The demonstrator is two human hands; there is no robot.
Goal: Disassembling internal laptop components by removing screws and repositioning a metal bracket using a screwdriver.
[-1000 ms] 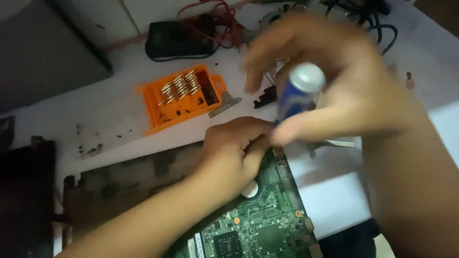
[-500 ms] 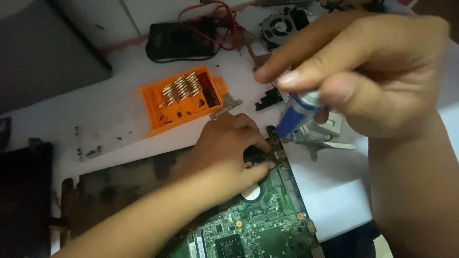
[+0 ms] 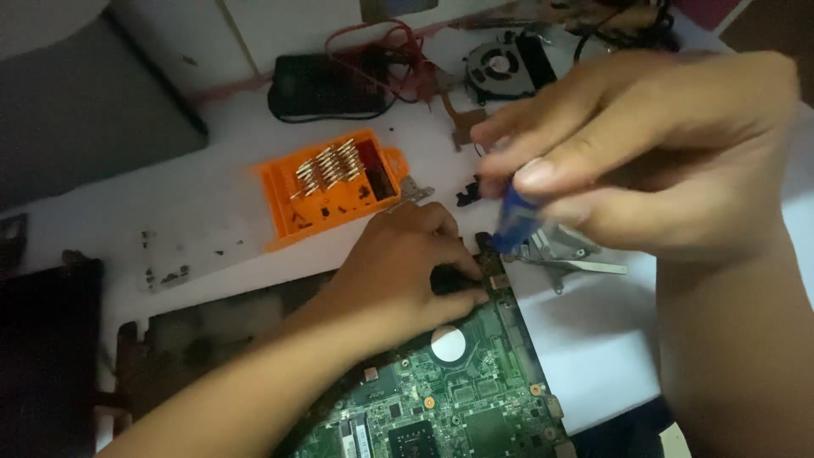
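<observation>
Two hands at a green circuit board's top corner

The left hand (image 3: 407, 263) presses fingertips on the circuit board (image 3: 458, 399) at the worktop's (image 3: 212, 220) near edge; the right hand (image 3: 644, 161) pinches a blue screwdriver (image 3: 513, 222) just above that corner. An orange bit case (image 3: 331, 182) lies behind.

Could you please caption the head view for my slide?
Right hand holds blue screwdriver at green circuit board corner, left hand steadying it.
</observation>
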